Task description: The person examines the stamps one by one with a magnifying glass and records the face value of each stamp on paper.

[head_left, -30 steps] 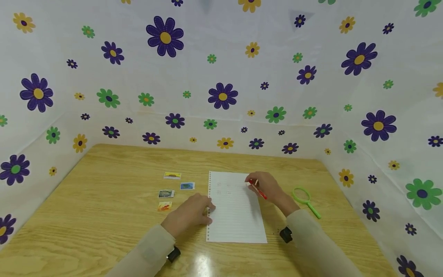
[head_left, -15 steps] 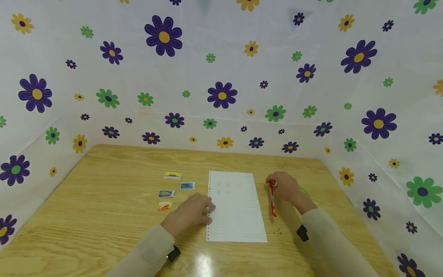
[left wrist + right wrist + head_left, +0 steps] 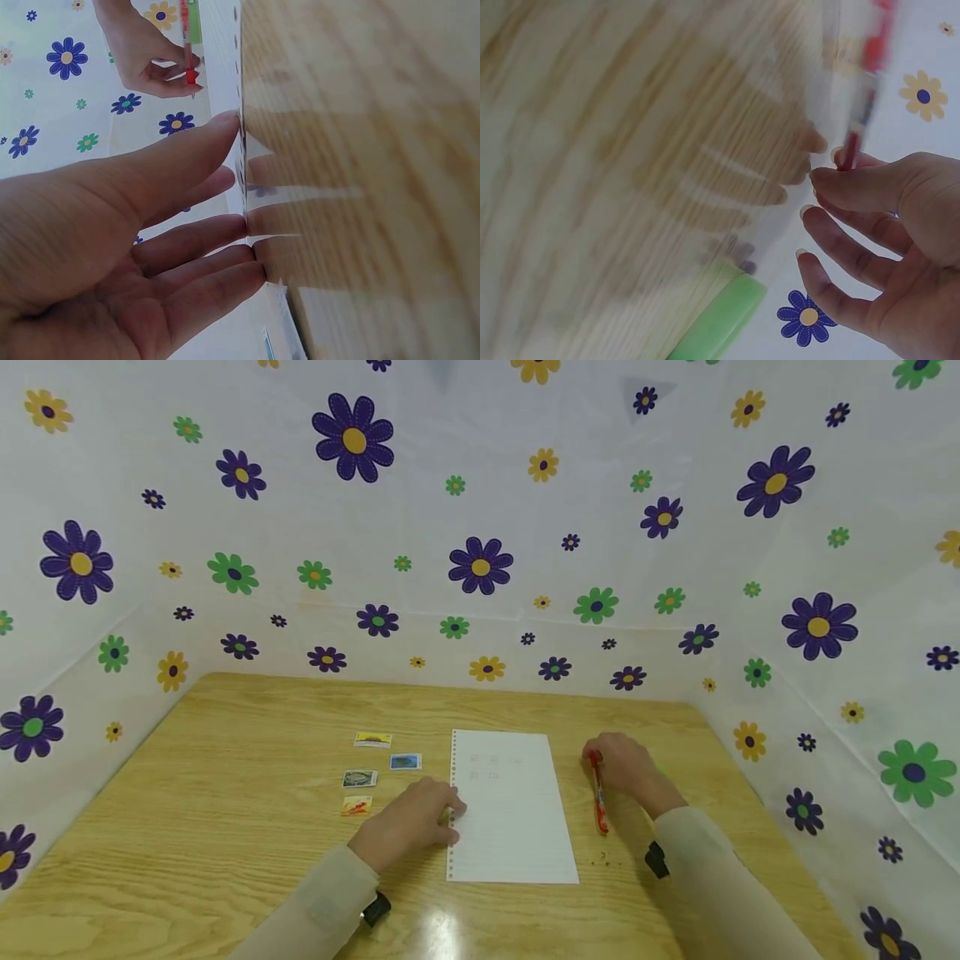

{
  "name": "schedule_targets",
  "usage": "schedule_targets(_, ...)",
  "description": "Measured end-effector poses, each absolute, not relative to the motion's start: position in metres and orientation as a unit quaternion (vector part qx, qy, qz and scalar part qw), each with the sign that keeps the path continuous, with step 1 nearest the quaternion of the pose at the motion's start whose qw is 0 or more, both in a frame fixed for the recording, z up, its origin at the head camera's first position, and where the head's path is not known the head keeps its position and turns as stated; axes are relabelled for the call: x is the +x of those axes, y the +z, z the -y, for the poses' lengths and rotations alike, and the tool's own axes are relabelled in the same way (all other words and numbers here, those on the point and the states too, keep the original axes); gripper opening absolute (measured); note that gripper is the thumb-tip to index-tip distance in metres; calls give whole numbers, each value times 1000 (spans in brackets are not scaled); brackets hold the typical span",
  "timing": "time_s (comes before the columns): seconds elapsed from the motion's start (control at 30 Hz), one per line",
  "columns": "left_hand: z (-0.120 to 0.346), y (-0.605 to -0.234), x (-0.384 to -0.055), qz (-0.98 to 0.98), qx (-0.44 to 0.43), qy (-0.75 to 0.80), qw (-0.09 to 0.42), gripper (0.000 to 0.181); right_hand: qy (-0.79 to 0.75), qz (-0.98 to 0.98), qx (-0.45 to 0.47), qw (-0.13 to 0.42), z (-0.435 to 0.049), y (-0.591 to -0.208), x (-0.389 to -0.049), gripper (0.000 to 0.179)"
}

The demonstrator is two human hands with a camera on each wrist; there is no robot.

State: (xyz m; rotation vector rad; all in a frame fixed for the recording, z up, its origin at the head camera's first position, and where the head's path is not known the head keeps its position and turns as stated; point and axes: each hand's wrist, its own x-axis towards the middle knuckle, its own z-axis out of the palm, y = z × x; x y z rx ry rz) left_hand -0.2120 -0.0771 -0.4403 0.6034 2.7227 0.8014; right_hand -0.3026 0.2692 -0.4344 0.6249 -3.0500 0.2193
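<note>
A sheet of lined, hole-punched paper lies on the table with two short rows of faint marks near its top. On its left edge rests my left hand; the left wrist view shows the fingers fairly straight, fingertips at the paper's edge. Right of the sheet, my right hand pinches a red pen between thumb and forefinger, the other fingers loosely bent. The pen's body slants toward the front of the table. Behind the right hand, a green magnifying glass is mostly hidden; its green handle shows in the right wrist view.
Several small picture cards lie left of the paper, including a yellow one and a blue one. Dark crumbs are scattered right of the sheet. A white flower-patterned cloth walls the wooden table at the back and sides.
My right hand has moved right, off the paper, carrying the red pen, and now covers most of the magnifying glass. The pen has swung to point more toward the front. My left hand has stayed put.
</note>
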Motion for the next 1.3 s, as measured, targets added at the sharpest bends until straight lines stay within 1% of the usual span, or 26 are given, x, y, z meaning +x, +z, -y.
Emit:
schedule_targets(0.13,77,-440,-213,-932,208,274,116,39,60,977,204,5,-268,-432,-305,21)
schedule_targets(0.4,76,-439,-212,-932,203,274,121,39,71,978,193,-17,-270,-429,-303,22)
schedule_targets(0.83,77,-442,-213,-933,207,271,117,40,76,978,192,-18,-269,-426,-298,22)
schedule_targets(0.93,77,-442,-213,-933,208,272,114,40,80,975,205,-16,-271,-427,-299,23)
schedule_targets(1.1,77,-441,-212,-934,201,272,115,40,83,966,244,-4,-275,-431,-301,29)
schedule_targets(1.3,76,-441,-211,-935,197,272,117,40,82,962,262,5,-276,-434,-301,28)
